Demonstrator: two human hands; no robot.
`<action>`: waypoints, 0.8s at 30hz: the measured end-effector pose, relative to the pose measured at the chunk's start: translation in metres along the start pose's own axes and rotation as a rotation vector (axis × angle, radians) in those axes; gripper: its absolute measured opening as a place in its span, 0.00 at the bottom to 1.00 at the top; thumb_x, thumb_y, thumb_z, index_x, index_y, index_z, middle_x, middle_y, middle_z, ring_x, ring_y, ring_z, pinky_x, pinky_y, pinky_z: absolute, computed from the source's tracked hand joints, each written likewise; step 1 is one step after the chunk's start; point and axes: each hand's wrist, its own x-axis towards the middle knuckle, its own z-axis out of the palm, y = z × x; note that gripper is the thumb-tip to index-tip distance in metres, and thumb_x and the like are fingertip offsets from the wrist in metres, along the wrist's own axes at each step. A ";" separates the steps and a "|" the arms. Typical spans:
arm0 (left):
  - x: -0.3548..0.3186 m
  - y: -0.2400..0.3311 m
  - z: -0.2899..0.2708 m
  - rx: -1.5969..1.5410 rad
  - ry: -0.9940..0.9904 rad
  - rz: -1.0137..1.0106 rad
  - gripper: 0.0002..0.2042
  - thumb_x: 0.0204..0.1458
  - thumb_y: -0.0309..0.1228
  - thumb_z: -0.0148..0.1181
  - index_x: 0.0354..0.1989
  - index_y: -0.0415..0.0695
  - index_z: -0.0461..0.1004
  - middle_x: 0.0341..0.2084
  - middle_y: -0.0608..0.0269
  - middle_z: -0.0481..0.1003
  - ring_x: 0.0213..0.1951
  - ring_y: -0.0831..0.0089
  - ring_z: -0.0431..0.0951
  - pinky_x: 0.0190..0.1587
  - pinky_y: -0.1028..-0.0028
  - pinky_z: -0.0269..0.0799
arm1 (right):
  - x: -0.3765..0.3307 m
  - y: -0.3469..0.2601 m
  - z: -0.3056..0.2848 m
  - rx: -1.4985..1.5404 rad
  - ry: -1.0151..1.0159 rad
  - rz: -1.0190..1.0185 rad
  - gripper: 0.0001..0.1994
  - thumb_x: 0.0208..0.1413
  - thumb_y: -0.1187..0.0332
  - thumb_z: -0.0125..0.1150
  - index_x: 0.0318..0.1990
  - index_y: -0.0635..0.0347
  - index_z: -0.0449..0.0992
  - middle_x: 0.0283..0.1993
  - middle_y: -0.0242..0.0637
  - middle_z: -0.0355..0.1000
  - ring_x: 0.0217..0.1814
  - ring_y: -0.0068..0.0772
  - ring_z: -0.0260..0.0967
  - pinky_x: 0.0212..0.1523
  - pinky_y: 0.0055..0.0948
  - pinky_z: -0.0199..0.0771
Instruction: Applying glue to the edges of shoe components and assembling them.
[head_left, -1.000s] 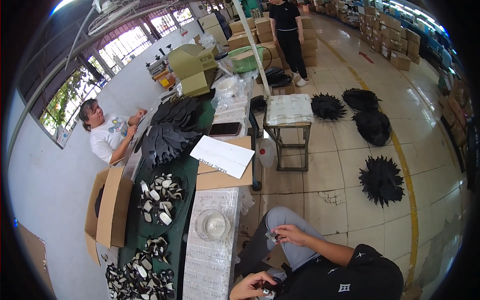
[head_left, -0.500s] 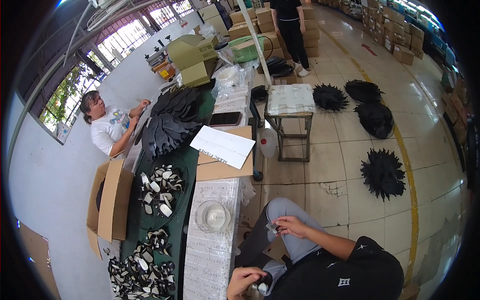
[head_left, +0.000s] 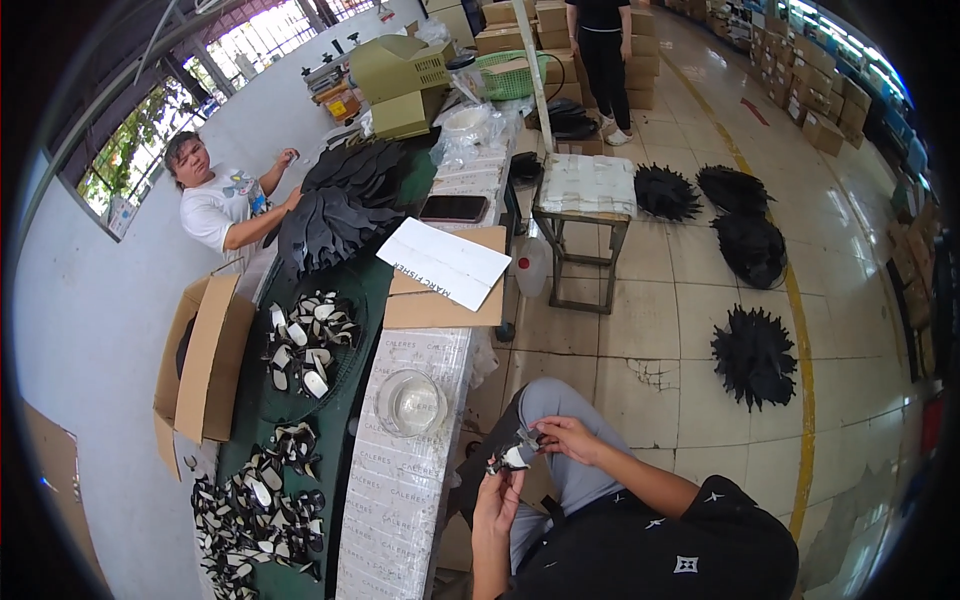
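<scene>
Over my lap, my left hand (head_left: 497, 500) grips a small black-and-white shoe heel (head_left: 515, 457) from below, its pale face turned up. My right hand (head_left: 568, 440) pinches a thin grey piece (head_left: 529, 440) against the far right side of the heel; its exact kind is too small to tell. To the left, a large heap of similar heels (head_left: 262, 520) lies on the green table (head_left: 335, 425). A smaller heap (head_left: 305, 335) sits farther back in a round dark tray.
On the wrapped white ledge (head_left: 385, 520) stand a glass bowl (head_left: 411, 403), a cardboard sheet (head_left: 430, 310) and a phone (head_left: 454, 208). An open carton (head_left: 215, 350) is at the left. A co-worker (head_left: 215, 200) handles fanned black pieces (head_left: 330, 230). A stool (head_left: 585, 190) and black bundles (head_left: 755, 355) are on the floor.
My left hand has risen from beside the ledge with the heel and met my right hand over my lap. The grey piece is now against the heel. My view has shifted slightly.
</scene>
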 end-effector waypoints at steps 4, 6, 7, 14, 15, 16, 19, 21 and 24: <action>0.003 0.000 0.002 -0.034 -0.221 -0.082 0.13 0.59 0.24 0.52 0.50 0.32 0.66 0.48 0.53 0.72 0.48 0.64 0.76 0.57 0.64 0.72 | -0.004 -0.003 0.002 0.012 0.024 0.008 0.15 0.63 0.66 0.52 0.53 0.64 0.71 0.45 0.36 0.73 0.43 0.29 0.73 0.46 0.33 0.78; 0.003 0.005 0.027 0.156 -0.132 -0.050 0.14 0.58 0.26 0.54 0.50 0.34 0.65 0.48 0.53 0.72 0.47 0.64 0.77 0.57 0.62 0.73 | -0.006 -0.001 0.000 0.024 0.002 0.022 0.15 0.63 0.66 0.51 0.53 0.64 0.71 0.46 0.36 0.73 0.44 0.29 0.73 0.46 0.33 0.77; 0.005 0.008 0.036 0.158 -0.144 -0.048 0.14 0.58 0.26 0.54 0.50 0.34 0.65 0.48 0.53 0.72 0.47 0.64 0.77 0.57 0.62 0.73 | -0.006 0.001 -0.001 0.032 0.003 0.017 0.15 0.63 0.66 0.51 0.53 0.64 0.71 0.46 0.36 0.73 0.44 0.29 0.73 0.47 0.33 0.77; -0.003 0.028 0.074 0.284 -0.210 0.017 0.27 0.54 0.31 0.61 0.60 0.35 0.60 0.49 0.53 0.73 0.49 0.60 0.76 0.53 0.60 0.75 | -0.024 -0.010 0.010 0.198 0.152 -0.169 0.14 0.63 0.67 0.53 0.53 0.65 0.71 0.44 0.37 0.73 0.43 0.29 0.73 0.49 0.33 0.77; -0.005 0.030 0.072 0.320 -0.195 0.038 0.27 0.54 0.31 0.61 0.59 0.34 0.61 0.50 0.53 0.73 0.49 0.61 0.76 0.53 0.60 0.75 | -0.029 -0.025 0.020 0.169 0.176 -0.239 0.14 0.62 0.68 0.53 0.53 0.65 0.71 0.44 0.37 0.73 0.43 0.29 0.73 0.50 0.33 0.77; -0.007 0.031 0.070 0.358 -0.176 0.056 0.26 0.53 0.31 0.61 0.58 0.33 0.62 0.50 0.54 0.73 0.49 0.61 0.77 0.53 0.60 0.75 | -0.035 -0.041 0.031 0.144 0.201 -0.307 0.14 0.62 0.69 0.53 0.53 0.65 0.71 0.44 0.37 0.73 0.42 0.28 0.73 0.50 0.32 0.77; -0.010 0.034 0.077 0.455 -0.115 0.088 0.23 0.55 0.33 0.61 0.56 0.34 0.65 0.50 0.56 0.72 0.52 0.65 0.74 0.54 0.62 0.73 | -0.058 -0.092 0.069 -0.143 0.248 -0.438 0.14 0.62 0.70 0.53 0.53 0.65 0.71 0.46 0.37 0.72 0.44 0.27 0.73 0.49 0.30 0.77; -0.014 0.035 0.080 0.468 -0.091 0.093 0.23 0.55 0.33 0.60 0.56 0.36 0.65 0.50 0.58 0.72 0.52 0.68 0.73 0.55 0.63 0.72 | -0.079 -0.119 0.099 -0.406 0.254 -0.580 0.13 0.60 0.73 0.54 0.51 0.66 0.72 0.47 0.38 0.72 0.45 0.28 0.73 0.48 0.29 0.76; -0.016 0.037 0.085 0.488 -0.075 0.081 0.22 0.55 0.32 0.61 0.56 0.37 0.65 0.50 0.59 0.72 0.51 0.70 0.73 0.54 0.64 0.73 | -0.106 -0.138 0.131 -0.790 0.156 -0.727 0.13 0.55 0.77 0.58 0.49 0.67 0.74 0.48 0.40 0.72 0.44 0.30 0.73 0.44 0.28 0.77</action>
